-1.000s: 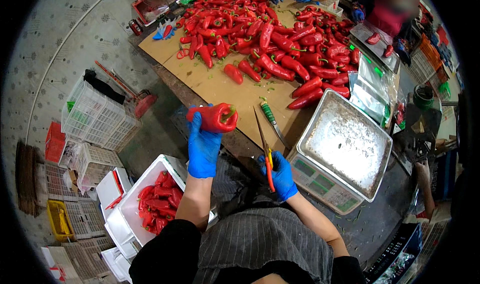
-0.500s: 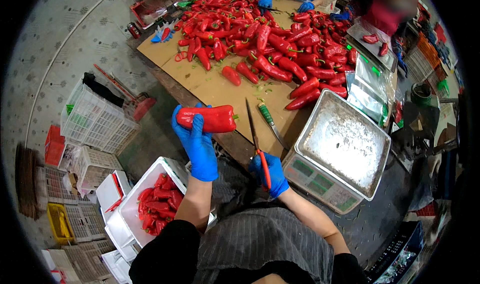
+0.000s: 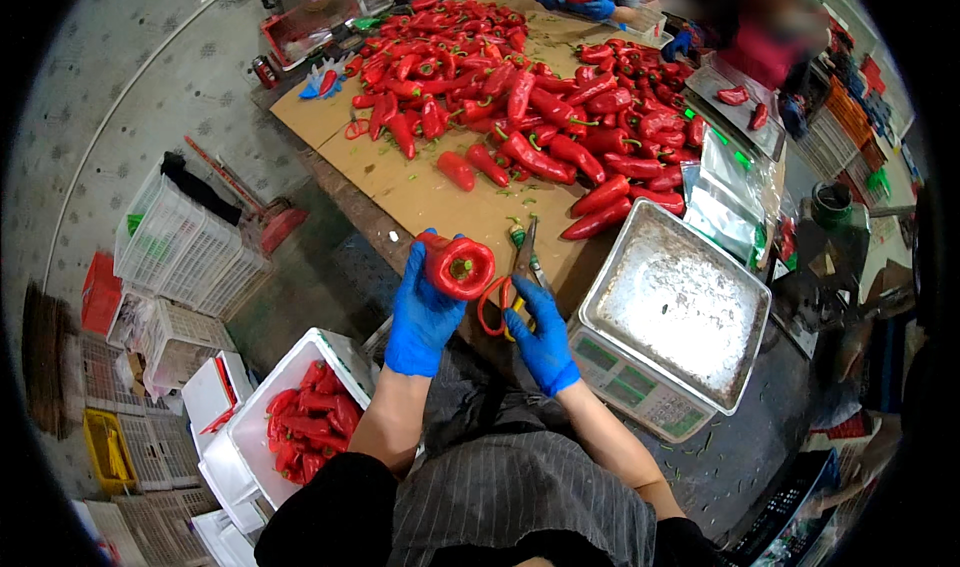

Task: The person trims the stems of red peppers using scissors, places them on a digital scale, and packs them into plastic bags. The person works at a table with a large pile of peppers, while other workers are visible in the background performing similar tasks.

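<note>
1. Head view: the left hand (image 3: 425,317), in a blue glove, is closed around a red pepper (image 3: 462,271), its stem end turned up toward the camera.
2. The pepper is in the air just off the near edge of the table (image 3: 390,195).
3. The right hand (image 3: 541,339), also gloved, holds scissors (image 3: 524,257) by the handles, blades pointing away from the person and handle loops close beside the pepper.
4. Beyond the blades lies a green-handled knife (image 3: 517,234), partly hidden.
5. A heap (image 3: 545,157) of red peppers covers much of the table.
6. Right of the right hand stands a scale (image 3: 665,307); a white box (image 3: 246,445) at lower left holds more peppers.
</note>
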Demonstrator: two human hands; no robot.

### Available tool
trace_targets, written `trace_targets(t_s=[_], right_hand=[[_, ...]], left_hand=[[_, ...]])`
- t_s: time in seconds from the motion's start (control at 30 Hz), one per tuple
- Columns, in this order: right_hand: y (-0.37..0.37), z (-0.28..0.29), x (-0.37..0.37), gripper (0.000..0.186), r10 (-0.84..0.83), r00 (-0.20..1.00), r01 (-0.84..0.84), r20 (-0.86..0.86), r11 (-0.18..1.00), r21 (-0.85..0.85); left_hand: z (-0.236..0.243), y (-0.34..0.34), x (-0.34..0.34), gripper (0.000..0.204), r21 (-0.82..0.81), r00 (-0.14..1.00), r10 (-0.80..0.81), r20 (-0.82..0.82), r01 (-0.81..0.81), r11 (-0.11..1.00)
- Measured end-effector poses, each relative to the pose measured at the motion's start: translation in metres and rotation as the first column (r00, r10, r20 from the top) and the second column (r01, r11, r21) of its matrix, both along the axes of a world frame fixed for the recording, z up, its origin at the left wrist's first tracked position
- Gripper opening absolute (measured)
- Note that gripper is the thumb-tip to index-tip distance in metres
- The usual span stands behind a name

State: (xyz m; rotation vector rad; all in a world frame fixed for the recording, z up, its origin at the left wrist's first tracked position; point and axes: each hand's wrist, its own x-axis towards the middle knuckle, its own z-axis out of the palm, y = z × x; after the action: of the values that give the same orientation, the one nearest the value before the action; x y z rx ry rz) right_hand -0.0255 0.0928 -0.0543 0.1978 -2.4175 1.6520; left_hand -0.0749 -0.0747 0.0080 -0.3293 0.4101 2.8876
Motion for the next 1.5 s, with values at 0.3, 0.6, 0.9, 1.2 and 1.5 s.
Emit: trace_targets(t_s=[0.3,0.6,0.9,1.2,1.5], right_hand=[[0.043,0.119,0.038,0.075,0.079,0.994,-0.068,-0.072,0.987,0.149],[0.118,0.087,0.099,0.063,-0.274,0.944,0.327,0.185,0.855,-0.402],[0.169,0.062,0.096,0.063,-0.707,0.679,0.734,-0.2,0.658,0.167],[0.17,0.095,0.107,0.048,-0.718,0.653,0.753,-0.242,0.581,0.308],[0.148,0.091,0.102,0.019,-0.661,0.601,0.777,-0.449,0.615,0.135]], left_hand=[[0.004,0.054,0.029,0.051,-0.58,0.977,-0.149,-0.155,0.032,0.814],[-0.01,0.088,0.013,0.024,-0.812,0.934,-0.269,-0.237,-0.038,0.582],[-0.052,0.112,-0.035,0.017,-0.866,0.886,-0.416,-0.204,0.035,0.499],[-0.071,0.132,-0.179,0.014,-0.523,0.629,-0.617,-0.472,-0.764,-0.378],[-0.113,0.142,-0.243,0.013,0.221,0.509,-0.847,-0.153,-0.818,-0.532]])
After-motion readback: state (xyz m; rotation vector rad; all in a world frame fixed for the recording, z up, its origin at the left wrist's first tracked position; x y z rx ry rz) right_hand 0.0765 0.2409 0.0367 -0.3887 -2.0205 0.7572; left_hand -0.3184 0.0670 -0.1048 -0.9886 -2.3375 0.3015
